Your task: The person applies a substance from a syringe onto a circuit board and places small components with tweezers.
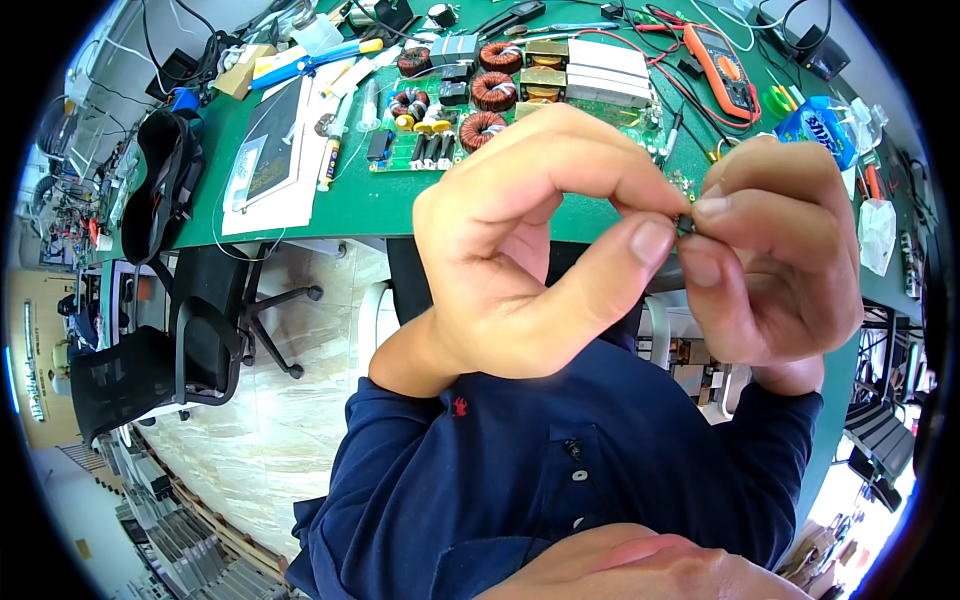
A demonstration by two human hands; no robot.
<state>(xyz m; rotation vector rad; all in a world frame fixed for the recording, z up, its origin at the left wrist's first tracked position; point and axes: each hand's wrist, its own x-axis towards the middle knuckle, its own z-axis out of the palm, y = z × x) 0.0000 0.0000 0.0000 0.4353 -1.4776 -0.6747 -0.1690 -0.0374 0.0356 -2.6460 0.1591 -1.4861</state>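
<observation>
My left hand [520,270] is raised over the table edge, its index finger and thumb pinching a tiny dark component [686,226]. The fingertips of my right hand [768,255] grip the same small piece from the other side, with the remaining fingers curled. The piece is too small to identify. Behind my hands lies a green circuit board [400,162] with several copper-wound toroidal coils [493,92], metal blocks and other parts, partly hidden by my left hand.
The green worktable [330,215] holds an orange multimeter [730,75] with leads, a blue packet [812,130], papers [270,200], syringes, tools, wires and a black bag [150,190]. Black office chairs [140,375] stand at the left on a tiled floor.
</observation>
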